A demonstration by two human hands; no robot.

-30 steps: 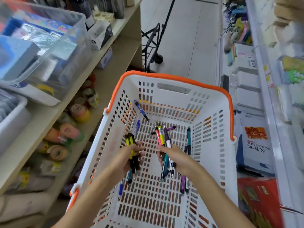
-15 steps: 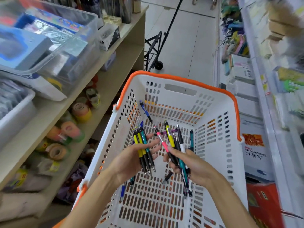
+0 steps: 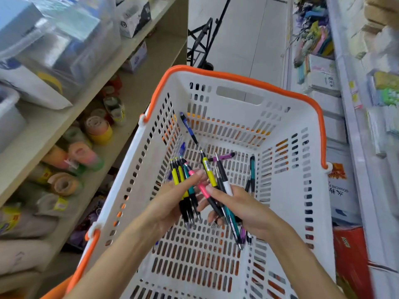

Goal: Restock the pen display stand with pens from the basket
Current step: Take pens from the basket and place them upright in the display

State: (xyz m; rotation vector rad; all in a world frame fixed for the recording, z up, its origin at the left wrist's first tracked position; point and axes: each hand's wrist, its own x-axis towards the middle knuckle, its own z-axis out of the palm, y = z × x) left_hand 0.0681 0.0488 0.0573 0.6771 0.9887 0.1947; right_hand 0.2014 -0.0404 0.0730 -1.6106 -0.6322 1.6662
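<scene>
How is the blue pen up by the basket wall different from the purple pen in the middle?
The blue pen leans up against the basket's far-left wall, tip pointing down; the purple pen lies flat on the floor of the basket. The blue pen sits alone; the purple pen lies close behind the bunches of pens in the hands. Both are loose in the basket, and neither hand holds them.
</scene>
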